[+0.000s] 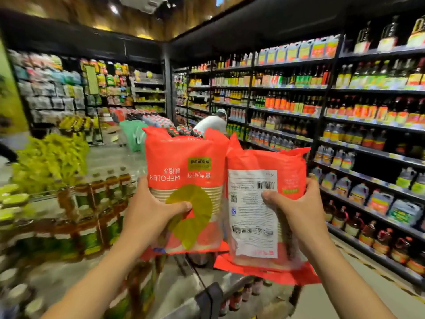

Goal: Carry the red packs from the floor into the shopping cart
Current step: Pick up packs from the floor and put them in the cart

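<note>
Two red packs are held up side by side in the air, touching along their inner edges, above the near end of the cart [212, 295]. The left pack [186, 162] is red-orange plastic with white lettering that reads mirrored, a yellow-green round mark and a clear part showing stacked tan cup rims. The right pack [287, 166] shows its back, with a white label, a barcode and small print too fine to read. The left hand [149, 212] grips the left pack at its lower left edge, thumb laid across the front, the other fingers curled behind it and hidden. The right hand [299, 210] grips the right pack at its right edge, thumb pressed on the label just under the barcode, fingers wrapped round the back with only tips showing. Of the cart only a dark handle piece and a grey bar show; its basket is covered by the packs. The bottles [99, 203] at left are smeared by blur; shelves [345, 125] of bottles line the right; a person in white [210, 123] bends beyond the packs.
</note>
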{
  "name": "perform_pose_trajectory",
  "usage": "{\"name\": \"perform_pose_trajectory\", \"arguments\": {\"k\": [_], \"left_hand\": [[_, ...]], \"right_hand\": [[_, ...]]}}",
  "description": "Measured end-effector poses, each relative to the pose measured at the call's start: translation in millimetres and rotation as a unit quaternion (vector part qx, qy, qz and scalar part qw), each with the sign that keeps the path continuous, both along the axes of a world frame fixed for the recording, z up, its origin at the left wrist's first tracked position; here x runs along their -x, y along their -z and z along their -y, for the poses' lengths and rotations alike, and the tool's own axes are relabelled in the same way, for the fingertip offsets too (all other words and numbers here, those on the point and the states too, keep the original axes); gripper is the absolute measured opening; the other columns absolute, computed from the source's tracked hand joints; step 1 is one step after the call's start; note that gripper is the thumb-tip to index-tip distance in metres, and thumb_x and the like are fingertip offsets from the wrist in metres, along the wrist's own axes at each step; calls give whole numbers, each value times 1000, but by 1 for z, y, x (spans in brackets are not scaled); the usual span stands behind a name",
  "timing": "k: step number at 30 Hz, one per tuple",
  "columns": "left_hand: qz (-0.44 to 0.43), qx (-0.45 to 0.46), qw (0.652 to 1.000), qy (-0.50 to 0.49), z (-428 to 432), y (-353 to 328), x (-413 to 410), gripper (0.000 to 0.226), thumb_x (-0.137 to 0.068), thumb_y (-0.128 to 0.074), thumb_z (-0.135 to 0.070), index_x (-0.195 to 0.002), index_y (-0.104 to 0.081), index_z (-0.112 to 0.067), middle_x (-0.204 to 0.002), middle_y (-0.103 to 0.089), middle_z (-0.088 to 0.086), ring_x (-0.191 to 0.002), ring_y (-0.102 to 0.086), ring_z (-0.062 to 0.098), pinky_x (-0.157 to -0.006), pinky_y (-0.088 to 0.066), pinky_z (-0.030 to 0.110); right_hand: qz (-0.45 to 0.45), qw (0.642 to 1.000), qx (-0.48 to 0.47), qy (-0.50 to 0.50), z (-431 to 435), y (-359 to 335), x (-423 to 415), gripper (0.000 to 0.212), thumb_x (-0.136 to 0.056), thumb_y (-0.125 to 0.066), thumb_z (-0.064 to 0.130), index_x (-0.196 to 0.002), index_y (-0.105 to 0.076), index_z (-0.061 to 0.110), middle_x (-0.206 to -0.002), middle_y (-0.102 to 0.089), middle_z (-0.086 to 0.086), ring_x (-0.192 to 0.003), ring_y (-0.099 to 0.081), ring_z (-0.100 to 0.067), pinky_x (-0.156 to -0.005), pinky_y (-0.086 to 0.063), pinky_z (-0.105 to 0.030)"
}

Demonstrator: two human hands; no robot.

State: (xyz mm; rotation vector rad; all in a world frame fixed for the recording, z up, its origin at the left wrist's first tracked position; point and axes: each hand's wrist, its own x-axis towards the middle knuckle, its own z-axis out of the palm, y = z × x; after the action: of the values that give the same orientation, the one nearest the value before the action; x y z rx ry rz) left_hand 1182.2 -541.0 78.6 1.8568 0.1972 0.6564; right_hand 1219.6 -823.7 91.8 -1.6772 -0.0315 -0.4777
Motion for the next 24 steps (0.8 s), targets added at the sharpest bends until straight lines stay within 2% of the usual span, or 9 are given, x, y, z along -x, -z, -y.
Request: {"name": "perform_pose_trajectory", "arguments": {"k": [3, 8, 12, 16, 18, 22, 24], "left_hand": [[6, -5, 998, -60, -69, -8, 30, 101, -29, -90, -60, -120, -51, -38, -109, -73, -10, -99, -72, 20, -91, -57, 52], [19, -12, 985, -169, -183, -17, 99, 102, -25, -85, -59, -117, -52, -34, -105, -71, -12, -97, -71, 20, -92, -57, 50], [9, -18, 968, -249, -248, -19, 159, 101, -24, -82, -61, -116, -51, -34, -108, -71, -8, -100, -70, 23, -92, -56, 50], [-2, -22, 939, -343, -300, -16, 237, 93, -33, -93, -45, -115, -49, -33, -99, -65, -17, -96, -67, 20, -85, -53, 40], [-10, -24, 920, -390, -320, -14, 276, 91, -39, -97, -38, -117, -49, -30, -98, -63, -15, -97, -67, 22, -84, -51, 39], [-9, -12, 879, -477, -347, -6, 345, 96, -27, -85, -56, -115, -51, -35, -101, -69, -14, -93, -71, 18, -90, -58, 48], [-12, -3, 856, -517, -354, -2, 377, 98, -26, -84, -57, -116, -51, -37, -101, -70, -15, -91, -71, 15, -89, -59, 50]], "right_hand": [[15, 999, 3, -46, -74, -9, 0, 66, -69, -94, 18, -118, -50, 19, -101, -71, 2, -88, -72, -17, -79, -57, -40], [26, 989, -2, -148, -209, -13, 16, 69, -62, -96, 23, -114, -51, 21, -99, -71, 3, -84, -71, -12, -77, -54, -36], [31, 975, -7, -221, -300, -9, 36, 63, -70, -93, 13, -115, -50, 18, -98, -70, 4, -84, -69, -11, -76, -53, -34], [18, 950, -5, -312, -392, -2, 72, 67, -68, -94, 14, -119, -50, 16, -97, -71, 5, -85, -70, -12, -78, -53, -35], [9, 932, -4, -363, -432, 2, 94, 67, -69, -94, 15, -119, -50, 18, -100, -71, 3, -86, -71, -13, -79, -55, -36], [-2, 894, 10, -449, -498, 7, 136, 69, -68, -93, 19, -120, -48, 22, -102, -70, 4, -92, -70, -15, -86, -55, -42], [-7, 870, 15, -492, -528, 9, 157, 73, -63, -94, 27, -119, -47, 26, -102, -70, 5, -94, -70, -16, -87, -56, -43]]}}
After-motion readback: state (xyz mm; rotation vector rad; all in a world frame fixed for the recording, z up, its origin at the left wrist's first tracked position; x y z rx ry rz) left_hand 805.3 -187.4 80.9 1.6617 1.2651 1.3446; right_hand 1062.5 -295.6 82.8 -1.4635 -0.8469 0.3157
